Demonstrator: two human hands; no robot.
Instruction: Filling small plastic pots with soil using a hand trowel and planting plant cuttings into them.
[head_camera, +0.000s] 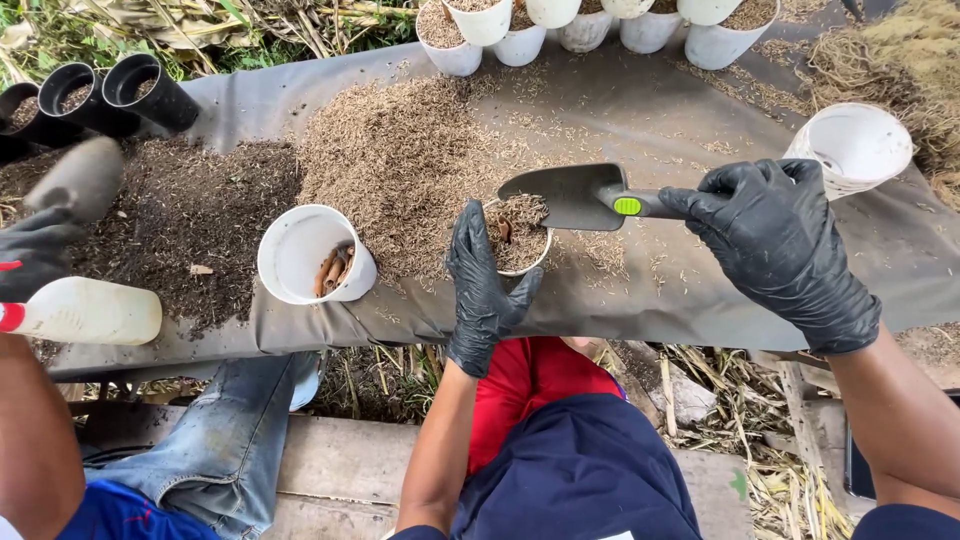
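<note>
Two hands: both of the wearer's are in black gloves, working over a grey sheet (700, 300) spread on the table.
Far left: a co-worker's dark-gloved hand (35, 262) lies beside a grey scoop (80, 178) and a white bottle (85, 312), over a patch of dark soil (190, 225).
Back left: black pots (120, 95) lie on their sides at the sheet's edge, soil inside them.
Left of centre: an open white cup (300, 250) is tipped toward the camera, with brown bark-like pieces at its bottom.
Centre heap: a pile of pale husk (400, 160) spreads across the sheet, touching the dark soil on its left.
Left hand (482, 290): fingers curled around the near side of a small white pot (520, 238), steadying it upright on the sheet.
Small white pot: just right of the husk pile, filled almost to the rim with husk mix.
Trowel (570, 195): its dark blade rests level over the far rim of the pot, the handle pointing right, with a green spot at the neck.
Right hand (775, 250): closed in a fist around the trowel handle, well right of the pot.
Back row: white pots (590, 25) stand close together along the far edge, filled with husk.
Far right: an empty white pot (855, 148) lies tilted behind the right hand.
</note>
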